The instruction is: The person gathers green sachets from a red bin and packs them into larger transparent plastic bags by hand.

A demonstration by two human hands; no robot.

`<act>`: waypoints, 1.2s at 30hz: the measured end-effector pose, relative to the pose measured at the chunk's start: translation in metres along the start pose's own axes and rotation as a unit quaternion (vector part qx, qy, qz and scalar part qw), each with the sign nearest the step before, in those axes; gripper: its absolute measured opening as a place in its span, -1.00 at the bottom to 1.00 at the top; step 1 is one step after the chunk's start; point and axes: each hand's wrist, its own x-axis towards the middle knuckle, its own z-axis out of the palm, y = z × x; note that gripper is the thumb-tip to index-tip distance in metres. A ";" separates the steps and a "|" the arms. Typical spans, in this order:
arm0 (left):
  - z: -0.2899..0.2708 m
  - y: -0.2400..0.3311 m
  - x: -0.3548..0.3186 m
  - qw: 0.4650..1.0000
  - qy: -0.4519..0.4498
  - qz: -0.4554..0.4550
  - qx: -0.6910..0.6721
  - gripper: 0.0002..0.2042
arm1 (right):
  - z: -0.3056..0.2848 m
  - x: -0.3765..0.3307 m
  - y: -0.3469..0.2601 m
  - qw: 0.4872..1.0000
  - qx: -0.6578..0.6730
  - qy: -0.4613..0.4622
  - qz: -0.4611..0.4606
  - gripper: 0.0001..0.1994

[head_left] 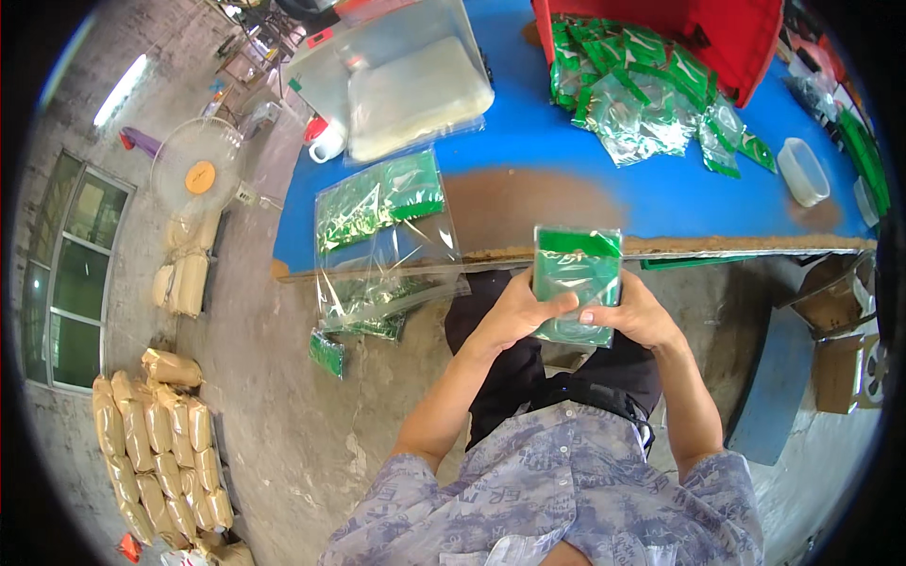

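Note:
Before my body, at the table's front edge, I hold a stack of green-topped clear plastic packets (578,269) upright between both hands. My left hand (514,313) is closed on its left side, with the thumb lying across the front. My right hand (640,316) grips the right side, its thumb pressed near the left one. The fingers behind the stack are hidden. To the left, a large clear bag (434,241) with green packets (382,198) inside lies on the table and hangs over its edge. More green packets (327,354) show below that edge.
A red bin (651,38) spills green packets (642,104) onto the blue table (528,141). A translucent tub (804,172) stands at right. Clear bags (415,99) are stacked at back left. A fan (198,174) and brown wrapped bundles (156,443) stand left.

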 end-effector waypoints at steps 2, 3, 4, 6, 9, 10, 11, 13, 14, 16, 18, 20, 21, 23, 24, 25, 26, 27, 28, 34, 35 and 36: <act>0.000 -0.008 0.004 0.999 0.030 0.000 0.040 -0.29 | 0.002 -0.004 0.001 0.999 0.024 0.014 -0.018 -0.19; 0.000 -0.012 0.007 0.995 0.061 0.000 0.080 -0.28 | 0.003 -0.006 0.000 0.998 0.049 0.029 -0.037 -0.20; -0.005 -0.021 0.011 0.992 0.101 0.070 -0.023 -0.22 | 0.005 -0.001 0.007 0.993 0.083 0.065 -0.050 -0.21; 0.002 -0.022 0.010 0.961 0.145 0.116 -0.206 -0.08 | 0.005 0.012 0.022 0.970 0.180 0.156 -0.051 -0.24; 0.037 -0.016 0.002 0.961 0.080 0.139 -0.226 -0.16 | 0.028 0.034 0.029 0.927 0.313 0.179 -0.106 -0.40; 0.042 -0.015 0.003 0.960 0.075 0.137 -0.231 -0.16 | 0.040 0.032 0.024 0.921 0.330 0.179 -0.104 -0.40; 0.044 -0.014 0.004 0.964 0.091 0.105 -0.225 -0.24 | 0.047 0.029 0.020 0.915 0.348 0.178 -0.103 -0.41; 0.046 -0.016 0.006 0.967 0.108 0.072 -0.220 -0.32 | 0.047 0.024 0.019 0.907 0.367 0.183 -0.097 -0.40; 0.046 -0.019 0.007 0.965 0.125 0.093 -0.209 -0.37 | 0.048 0.023 0.019 0.899 0.389 0.183 -0.090 -0.39; 0.044 -0.020 0.008 0.963 0.144 0.113 -0.197 -0.42 | 0.046 0.018 0.018 0.903 0.384 0.180 -0.072 -0.40; 0.038 -0.015 0.008 0.952 0.174 0.164 -0.192 -0.47 | 0.033 0.012 0.017 0.932 0.282 0.218 -0.061 -0.36; 0.023 -0.007 0.008 0.963 0.180 0.188 -0.075 -0.46 | 0.004 0.000 0.015 0.879 -0.104 0.383 -0.266 -0.06; 0.008 -0.006 0.008 0.967 0.172 0.189 0.010 -0.45 | -0.007 -0.011 0.000 0.766 -0.322 0.441 -0.339 0.08; 0.002 0.013 0.001 0.962 0.124 0.181 0.165 -0.38 | -0.005 -0.017 -0.041 0.744 -0.453 0.308 -0.382 0.28; 0.000 0.020 -0.006 0.945 0.087 0.184 0.254 -0.35 | -0.003 -0.015 -0.051 0.768 -0.470 0.239 -0.363 0.35; 0.001 0.029 -0.009 0.919 0.053 0.191 0.342 -0.31 | -0.003 -0.009 -0.059 0.772 -0.513 0.172 -0.333 0.38; 0.006 0.035 -0.008 0.920 0.045 0.194 0.338 -0.31 | -0.008 -0.004 -0.057 0.820 -0.461 0.115 -0.319 0.28; 0.012 0.039 -0.009 0.929 0.018 0.202 0.309 -0.23 | -0.012 0.000 -0.053 0.861 -0.405 0.056 -0.303 0.19; 0.014 0.042 -0.013 0.936 0.007 0.207 0.286 -0.15 | -0.013 0.002 -0.052 0.861 -0.401 0.048 -0.307 0.19; 0.045 -0.014 -0.007 0.933 0.198 0.301 -0.021 -0.22 | 0.010 0.011 -0.029 0.991 -0.043 0.075 -0.099 -0.30; 0.061 -0.006 -0.011 0.934 0.206 0.287 -0.053 -0.28 | 0.018 0.010 -0.026 0.993 -0.034 0.057 -0.096 -0.30; 0.060 -0.010 -0.005 0.910 0.274 0.313 -0.009 -0.30 | 0.026 0.010 -0.023 0.991 -0.054 0.073 -0.096 -0.30</act>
